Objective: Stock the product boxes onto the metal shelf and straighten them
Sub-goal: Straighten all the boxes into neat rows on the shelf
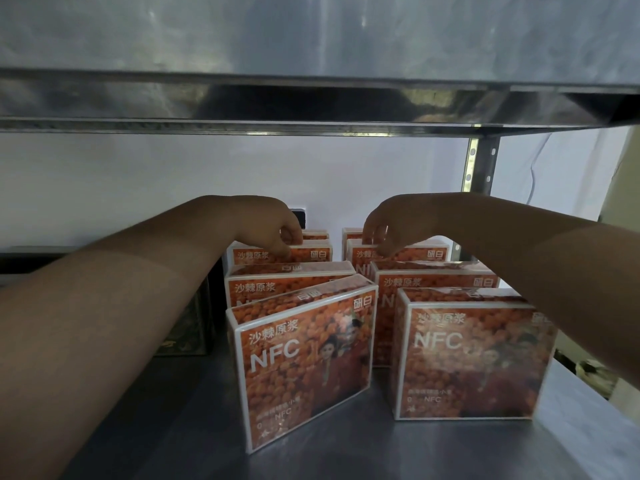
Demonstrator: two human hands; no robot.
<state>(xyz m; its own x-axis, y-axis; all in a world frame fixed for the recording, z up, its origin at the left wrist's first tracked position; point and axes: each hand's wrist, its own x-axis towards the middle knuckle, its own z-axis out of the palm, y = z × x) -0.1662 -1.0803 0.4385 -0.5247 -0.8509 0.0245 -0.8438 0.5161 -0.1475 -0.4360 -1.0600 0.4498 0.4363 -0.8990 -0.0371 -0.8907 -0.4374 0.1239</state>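
Several orange product boxes marked NFC stand in two rows on the metal shelf (194, 441). The front left box (304, 368) is turned askew, and the front right box (474, 358) faces forward. My left hand (282, 233) reaches to the back of the left row and pinches the top edge of a rear left box (313, 255). My right hand (382, 233) reaches to the back of the right row, fingers curled over the top edge of a rear right box (420, 255). Both forearms stretch over the shelf.
The shelf above (311, 109) hangs low over the boxes. A perforated metal upright (479, 168) stands at the back right. A dark container (187, 327) sits left of the boxes under my left arm. A white wall lies behind.
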